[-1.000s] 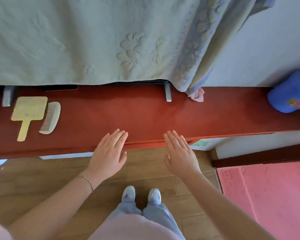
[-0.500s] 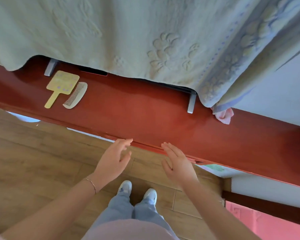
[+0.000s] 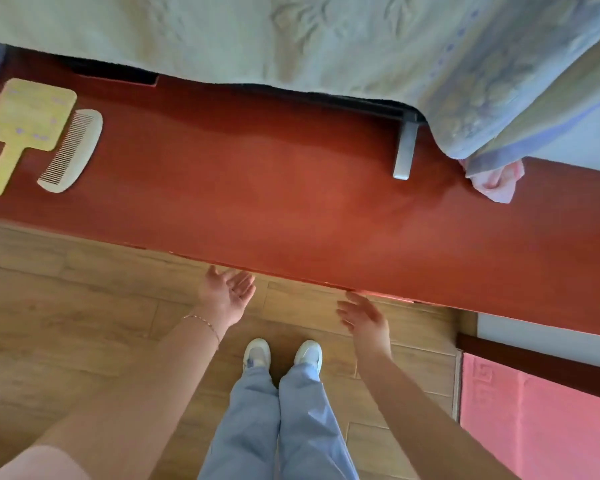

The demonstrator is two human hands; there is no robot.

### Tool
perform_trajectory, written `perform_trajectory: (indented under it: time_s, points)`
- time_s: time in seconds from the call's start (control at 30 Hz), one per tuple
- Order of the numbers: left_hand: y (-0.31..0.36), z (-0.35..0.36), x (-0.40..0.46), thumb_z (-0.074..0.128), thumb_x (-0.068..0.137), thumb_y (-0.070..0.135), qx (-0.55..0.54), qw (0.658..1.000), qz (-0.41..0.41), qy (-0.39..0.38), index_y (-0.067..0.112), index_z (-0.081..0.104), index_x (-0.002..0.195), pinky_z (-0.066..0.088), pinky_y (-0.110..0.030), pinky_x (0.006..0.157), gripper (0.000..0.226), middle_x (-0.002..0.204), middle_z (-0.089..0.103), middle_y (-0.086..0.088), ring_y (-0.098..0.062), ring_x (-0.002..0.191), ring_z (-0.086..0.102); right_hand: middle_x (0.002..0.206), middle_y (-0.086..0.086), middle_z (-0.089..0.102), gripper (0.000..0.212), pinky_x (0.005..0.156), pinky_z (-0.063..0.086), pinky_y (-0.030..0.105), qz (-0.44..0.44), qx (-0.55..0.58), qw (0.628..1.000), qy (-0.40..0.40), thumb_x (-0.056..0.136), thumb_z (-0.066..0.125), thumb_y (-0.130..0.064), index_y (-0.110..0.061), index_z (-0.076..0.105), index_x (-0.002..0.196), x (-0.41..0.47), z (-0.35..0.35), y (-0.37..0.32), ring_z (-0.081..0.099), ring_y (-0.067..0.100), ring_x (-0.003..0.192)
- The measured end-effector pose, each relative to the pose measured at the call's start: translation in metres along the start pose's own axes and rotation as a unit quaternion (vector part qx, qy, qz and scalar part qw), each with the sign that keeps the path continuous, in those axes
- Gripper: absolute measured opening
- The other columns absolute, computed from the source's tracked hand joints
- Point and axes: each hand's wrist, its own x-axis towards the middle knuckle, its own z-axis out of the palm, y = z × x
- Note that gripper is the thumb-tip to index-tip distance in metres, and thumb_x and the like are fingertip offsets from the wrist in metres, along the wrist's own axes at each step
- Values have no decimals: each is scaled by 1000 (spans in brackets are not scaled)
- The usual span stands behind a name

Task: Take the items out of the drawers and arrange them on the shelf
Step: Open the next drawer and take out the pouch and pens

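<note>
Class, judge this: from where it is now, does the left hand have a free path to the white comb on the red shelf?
Probably yes. The left hand is open and holds nothing, and only bare shelf lies between it and the comb, beside the yellow mirror.

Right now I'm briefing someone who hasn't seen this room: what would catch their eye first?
The long red shelf crossing the view, under a pale hanging towel. At its left end lie a yellow paddle brush and a white comb, side by side. Below its front edge, the left hand and right hand are open and hold nothing.
</note>
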Motion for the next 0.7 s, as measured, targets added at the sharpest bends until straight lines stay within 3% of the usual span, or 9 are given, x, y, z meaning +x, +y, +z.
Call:
perform_trajectory:
  time_s: [0.07,0.13,0.23,0.3,0.4,0.63,0.7]
  points:
    - [6,7,9,21,101,30,-57,998,21,5,5,38,136,29,-42,112,47,141,43,-14,-29,128,43,102,14,58,22,67,50,21,111,179,977,32,91,38,4,-3,55,102,33,1,0,65,10,68]
    - [11,10,13,23,99,24,-99,994,36,14,5,49,122,31,-42,111,39,137,48,-12,-28,120,49,91,12,57,25,70,48,24,167,255,950,65,91,32,10,-4,53,89,51,1,-1,59,15,74]
    - [13,6,13,21,101,30,-102,994,38,10,4,35,138,29,-42,112,48,146,36,-15,-29,133,38,63,8,65,32,76,49,28,165,362,915,62,85,29,14,-4,54,77,52,2,-5,60,19,74]
    - [14,3,8,20,101,34,-101,994,35,-3,2,26,143,28,-43,111,53,150,30,-16,-30,137,31,56,4,68,31,74,52,28,160,386,907,44,85,31,11,-5,55,76,44,2,-8,67,18,67]
    - [15,-4,0,19,101,35,-97,995,29,-20,1,28,142,30,-42,111,54,148,33,-17,-30,135,34,58,7,69,27,67,56,27,158,418,894,34,86,35,11,-2,56,77,38,0,-7,69,17,57]
    - [15,-22,-13,22,101,33,-55,998,5,-10,-3,35,137,34,-40,109,52,141,42,-20,-30,128,43,56,11,67,27,67,56,31,175,425,887,38,84,33,15,2,55,77,28,-3,5,69,21,56]
    - [9,-34,-19,23,101,31,-45,999,-3,2,-3,36,135,33,-41,110,51,139,44,-19,-30,127,44,55,11,67,27,70,55,31,189,411,891,45,84,32,14,1,56,78,17,-6,17,66,22,65]
